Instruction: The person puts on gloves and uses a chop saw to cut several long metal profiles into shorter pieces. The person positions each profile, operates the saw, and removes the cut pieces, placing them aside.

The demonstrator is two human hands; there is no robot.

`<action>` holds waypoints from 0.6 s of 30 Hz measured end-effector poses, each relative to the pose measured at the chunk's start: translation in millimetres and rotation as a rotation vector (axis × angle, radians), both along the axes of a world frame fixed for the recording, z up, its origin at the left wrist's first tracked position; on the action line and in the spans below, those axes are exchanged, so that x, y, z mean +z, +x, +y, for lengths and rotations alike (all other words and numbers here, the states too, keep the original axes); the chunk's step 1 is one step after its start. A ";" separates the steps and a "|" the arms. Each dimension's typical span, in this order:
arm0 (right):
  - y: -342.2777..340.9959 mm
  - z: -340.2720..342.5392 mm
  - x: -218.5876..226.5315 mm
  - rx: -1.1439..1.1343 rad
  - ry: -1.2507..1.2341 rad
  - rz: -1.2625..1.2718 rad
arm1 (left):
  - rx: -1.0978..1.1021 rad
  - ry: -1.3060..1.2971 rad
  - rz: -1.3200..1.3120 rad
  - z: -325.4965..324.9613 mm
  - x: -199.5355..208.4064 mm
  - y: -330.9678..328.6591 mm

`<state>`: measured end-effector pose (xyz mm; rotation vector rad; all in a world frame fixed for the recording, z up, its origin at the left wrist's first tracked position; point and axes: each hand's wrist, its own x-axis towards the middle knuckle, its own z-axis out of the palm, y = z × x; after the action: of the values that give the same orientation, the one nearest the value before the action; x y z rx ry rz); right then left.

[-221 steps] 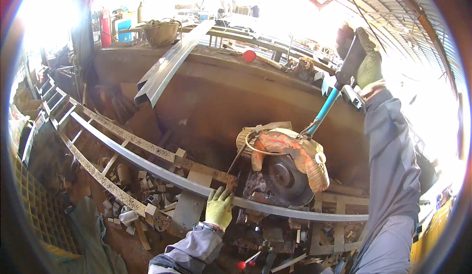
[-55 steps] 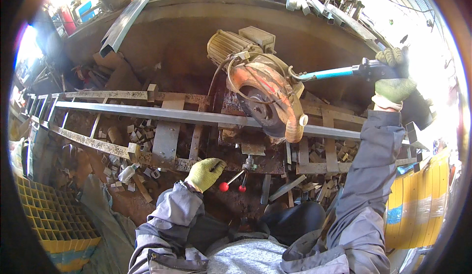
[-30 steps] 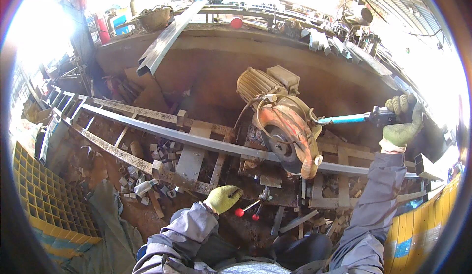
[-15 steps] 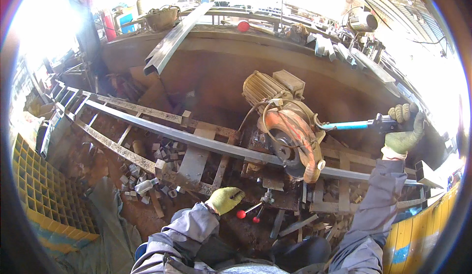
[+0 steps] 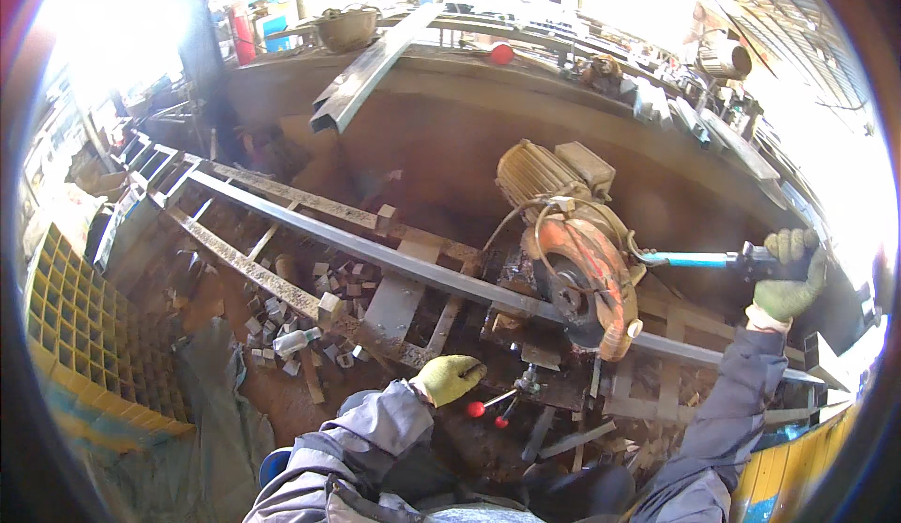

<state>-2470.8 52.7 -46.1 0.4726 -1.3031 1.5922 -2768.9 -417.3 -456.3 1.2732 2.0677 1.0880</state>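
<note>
My right hand (image 5: 790, 274), in a green-grey glove, is closed around the black grip at the end of the saw's blue handle (image 5: 694, 259). The handle joins a cut-off saw (image 5: 587, 255) with an orange, worn guard and a ribbed motor. Its dark disc (image 5: 571, 299) stands at a long square metal tube (image 5: 422, 272), which lies across the saw bed; the contact point is hidden. My left hand (image 5: 450, 379), in a yellow-green glove, hovers with fingers curled together and nothing visible in them. Just right of it is a clamp lever with red knobs (image 5: 477, 409), apart from the fingers.
Cut tube offcuts (image 5: 282, 316) and a clear bottle (image 5: 297, 342) lie on the ground below the support frame (image 5: 244, 269). A yellow grating (image 5: 89, 335) stands at the left. Beyond the saw, a metal channel (image 5: 375, 68) juts over a brown barrier (image 5: 450, 77).
The whole view has shifted, so the scene sits slightly further right and lower. My right hand keeps its hold on the saw handle, and my left hand stays beside the clamp lever.
</note>
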 end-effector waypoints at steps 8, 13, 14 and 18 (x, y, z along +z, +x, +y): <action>20.2 -9.5 -12.0 0.108 -0.060 -0.026 | 0.017 0.005 -0.016 -0.7 17.1 -5.8; 47.4 38.6 -15.2 -0.034 0.017 -0.200 | 0.012 0.124 -0.072 -5.7 26.7 4.5; 48.8 54.6 -10.3 -0.183 0.053 -0.312 | 0.001 0.099 -0.019 -1.9 26.8 7.0; 18.5 83.6 19.3 -0.361 0.232 -0.440 | 0.040 0.120 -0.157 6.5 25.9 19.2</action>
<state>-2452.3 136.4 -26.8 0.0108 -1.8025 1.2839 -2749.6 -410.8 -430.4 1.1658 1.9436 1.3041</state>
